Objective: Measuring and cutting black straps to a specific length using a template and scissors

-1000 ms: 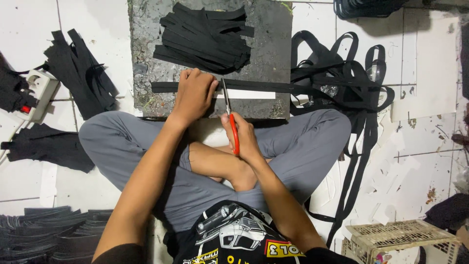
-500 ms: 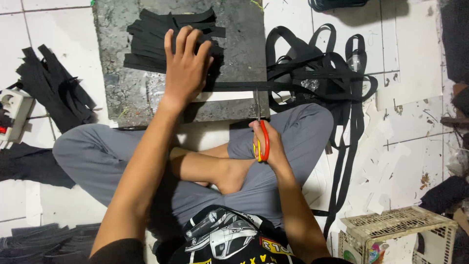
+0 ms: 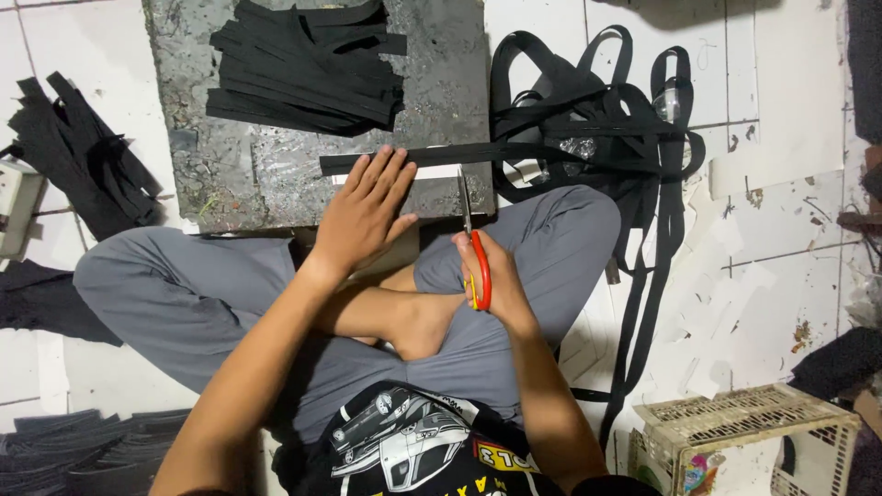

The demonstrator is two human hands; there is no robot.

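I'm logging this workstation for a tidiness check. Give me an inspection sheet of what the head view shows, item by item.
Surface: dark, worn board lying on a white tiled floor.
Job's things: black strap stretched across the board over a white strip; scissors with red handles, blades pointing at the strap; pile of cut black pieces at the board's far side.
Clutter: more cut pieces on the left; tangled loose strap on the right; paper scraps.
Grippers: left hand flat on the strap; right hand holds the scissors.
Cables: power strip at the left edge, partly out of view.
Surroundings: plastic basket at lower right; person sits cross-legged.
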